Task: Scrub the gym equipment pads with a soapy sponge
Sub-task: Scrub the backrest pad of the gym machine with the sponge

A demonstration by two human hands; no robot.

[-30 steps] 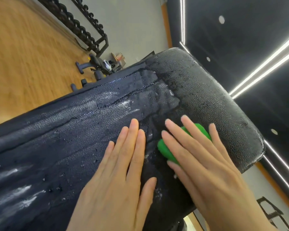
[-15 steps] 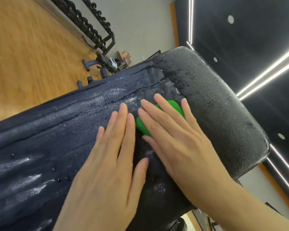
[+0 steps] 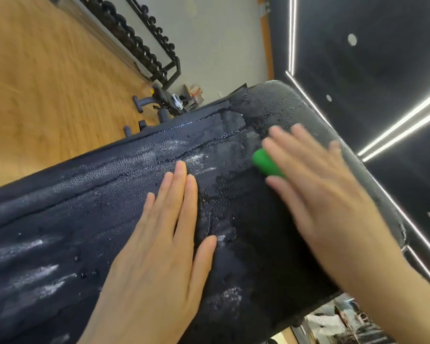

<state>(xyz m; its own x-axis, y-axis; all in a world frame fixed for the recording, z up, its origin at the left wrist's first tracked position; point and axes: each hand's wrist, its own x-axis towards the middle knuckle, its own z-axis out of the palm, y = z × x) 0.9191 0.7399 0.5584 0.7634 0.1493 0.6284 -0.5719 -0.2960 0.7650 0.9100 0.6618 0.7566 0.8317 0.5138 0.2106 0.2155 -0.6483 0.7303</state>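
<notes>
Our view is tilted. At far left a wooden floor [image 3: 35, 83] and a dumbbell rack [image 3: 144, 43] lie well beyond our hands. A long dark pad [image 3: 72, 219], wet and streaked with white suds, fills the middle of the view. Our left hand [image 3: 159, 256] lies flat on the pad, fingers straight and close together, thumb out to the side, holding nothing. To the right of it, apart from its fingertips, sits the green sponge [image 3: 267, 163], resting on the pad near the rounded end. Our right hand [image 3: 315, 192], blurred, covers the sponge from above with straight, spread fingers pressing it down; only the sponge's left end peeks out beyond the fingers. At far right, bright light strips [image 3: 402, 125] cross a dark ceiling.
</notes>
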